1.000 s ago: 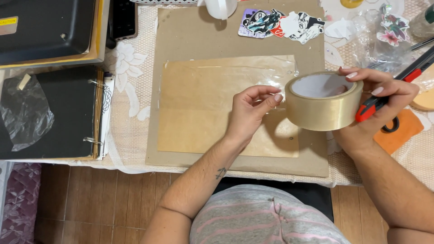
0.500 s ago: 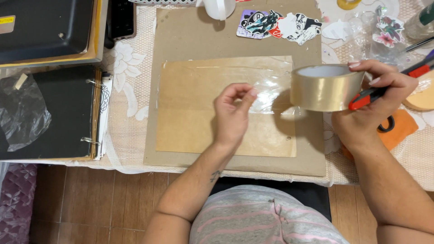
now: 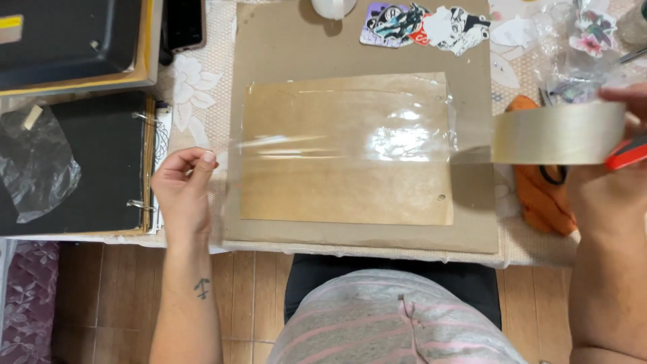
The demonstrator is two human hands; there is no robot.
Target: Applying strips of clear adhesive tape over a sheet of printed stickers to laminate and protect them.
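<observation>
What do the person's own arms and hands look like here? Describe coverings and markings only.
Both forearms are bare, with no sleeves showing. The left hand wears no glove or ring, and a small dark tattoo marks its forearm. The right hand is also ungloved.

We see glossy clear plastic tape (image 3: 337,145) stretched from its smooth roll (image 3: 558,133) over matt brown cardboard (image 3: 350,189); at nine o'clock, a matt black binder (image 3: 87,168) bears crinkled plastic film (image 3: 34,165).

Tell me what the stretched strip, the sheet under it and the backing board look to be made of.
Strip of tape: clear glossy plastic film, judging by glare and the sheet showing through; pulled between left hand and roll. Sheet: matte brown kraft-like paper or thin card, with punched holes. Backing board: dull grey-brown cardboard, probably.
</observation>
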